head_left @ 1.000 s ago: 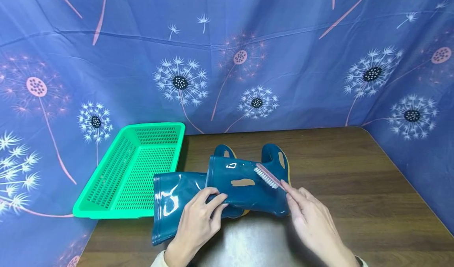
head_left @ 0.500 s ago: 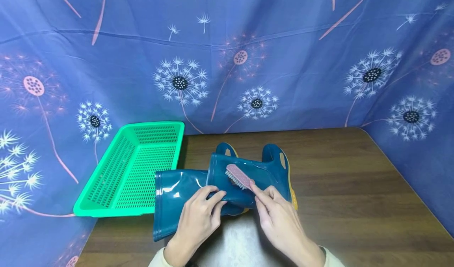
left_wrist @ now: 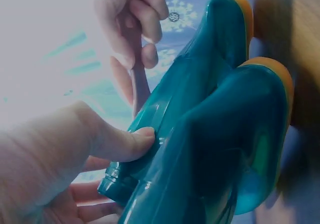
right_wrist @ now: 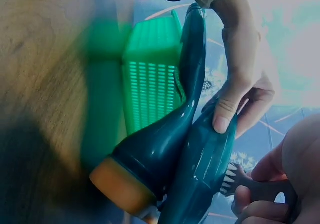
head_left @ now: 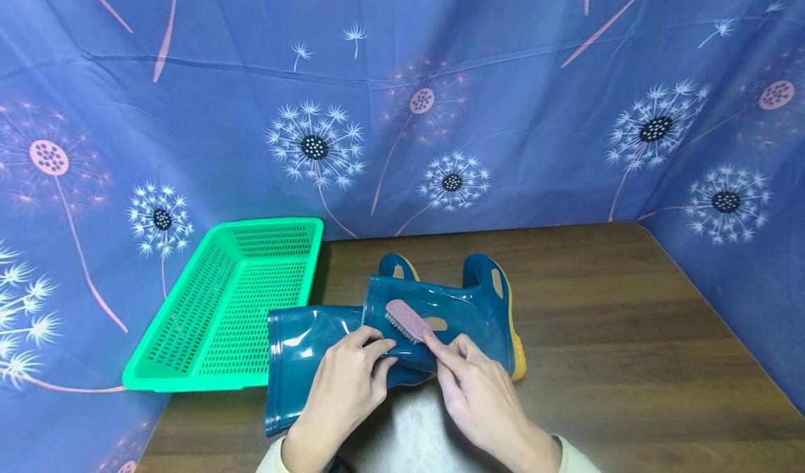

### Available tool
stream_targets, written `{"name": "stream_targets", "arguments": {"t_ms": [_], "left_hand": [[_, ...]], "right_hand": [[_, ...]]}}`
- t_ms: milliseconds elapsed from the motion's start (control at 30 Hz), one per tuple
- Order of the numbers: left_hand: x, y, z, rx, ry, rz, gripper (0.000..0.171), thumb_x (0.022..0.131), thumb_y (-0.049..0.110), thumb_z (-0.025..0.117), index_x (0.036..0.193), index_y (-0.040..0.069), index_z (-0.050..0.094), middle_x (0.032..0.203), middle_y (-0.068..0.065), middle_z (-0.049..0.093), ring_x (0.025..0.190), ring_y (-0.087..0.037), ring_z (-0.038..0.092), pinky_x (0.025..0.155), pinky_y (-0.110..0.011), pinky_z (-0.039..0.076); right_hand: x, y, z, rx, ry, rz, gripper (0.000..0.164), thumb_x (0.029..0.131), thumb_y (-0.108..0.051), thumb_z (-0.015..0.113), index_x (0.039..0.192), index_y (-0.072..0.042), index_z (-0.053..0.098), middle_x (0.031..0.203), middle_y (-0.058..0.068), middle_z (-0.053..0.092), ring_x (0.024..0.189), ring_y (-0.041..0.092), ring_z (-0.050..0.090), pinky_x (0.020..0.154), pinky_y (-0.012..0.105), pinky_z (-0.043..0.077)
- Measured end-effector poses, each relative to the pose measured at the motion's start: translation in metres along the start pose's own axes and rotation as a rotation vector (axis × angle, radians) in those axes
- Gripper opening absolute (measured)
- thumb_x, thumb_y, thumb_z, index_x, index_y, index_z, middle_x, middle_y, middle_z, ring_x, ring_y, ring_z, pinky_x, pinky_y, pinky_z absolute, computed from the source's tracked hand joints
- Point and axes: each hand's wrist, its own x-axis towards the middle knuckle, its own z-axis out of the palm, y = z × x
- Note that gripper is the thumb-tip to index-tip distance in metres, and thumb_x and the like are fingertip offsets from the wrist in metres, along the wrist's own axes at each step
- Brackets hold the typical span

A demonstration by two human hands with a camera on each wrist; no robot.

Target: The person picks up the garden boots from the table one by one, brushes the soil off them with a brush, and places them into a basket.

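Note:
Two glossy teal rain boots with yellow soles lie on their sides, overlapping. My left hand point(head_left: 350, 382) grips the shaft of the upper rain boot point(head_left: 468, 312), thumb on its near side in the left wrist view. The lower rain boot point(head_left: 308, 340) sticks out to the left beneath it. In my right hand point(head_left: 481, 396) is a pink scrub brush point(head_left: 409, 319), held by its handle. Its pale bristles point(right_wrist: 229, 179) touch the upper boot's shaft in the right wrist view. A tan patch point(head_left: 436, 324) shows on that shaft, partly behind the brush.
A green perforated plastic basket point(head_left: 229, 305) stands on the left of the brown wooden table point(head_left: 604, 333), close beside the lower boot. Blue dandelion-print cloth point(head_left: 402, 144) hangs behind and around the table.
My right hand has moved the brush left along the upper boot's shaft, from near the ankle towards the opening. My left hand has kept its place on the boot.

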Motion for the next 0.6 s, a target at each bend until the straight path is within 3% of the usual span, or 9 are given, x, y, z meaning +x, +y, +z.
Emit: {"name": "stream_targets", "arguments": {"t_ms": [267, 467, 600], "left_hand": [[0.001, -0.002, 0.000, 0.004, 0.053, 0.018, 0.022, 0.082, 0.018, 0.094, 0.102, 0.014, 0.086, 0.098, -0.002, 0.078, 0.085, -0.017, 0.077, 0.081, -0.035, 0.067], [0.000, -0.002, -0.001, -0.011, 0.045, 0.016, 0.024, 0.082, 0.017, 0.094, 0.104, 0.014, 0.087, 0.101, -0.001, 0.079, 0.089, -0.017, 0.077, 0.083, -0.035, 0.067], [-0.001, -0.002, -0.001, -0.027, 0.038, 0.010, 0.025, 0.082, 0.017, 0.094, 0.106, 0.015, 0.087, 0.104, 0.000, 0.080, 0.090, -0.016, 0.077, 0.085, -0.035, 0.066]], "right_hand": [[0.004, 0.005, 0.000, -0.010, -0.002, -0.015, 0.045, 0.096, -0.006, 0.070, 0.137, -0.024, 0.074, 0.080, -0.014, 0.047, 0.054, -0.005, 0.029, 0.046, 0.017, 0.028], [0.005, 0.014, -0.007, -0.112, 0.001, 0.001, 0.042, 0.093, -0.008, 0.072, 0.131, -0.023, 0.078, 0.076, -0.012, 0.047, 0.055, -0.003, 0.028, 0.045, 0.018, 0.027], [0.005, 0.019, -0.019, -0.197, -0.025, 0.066, 0.039, 0.094, -0.014, 0.071, 0.130, -0.025, 0.079, 0.076, -0.009, 0.050, 0.050, 0.000, 0.029, 0.043, 0.020, 0.028]]}}
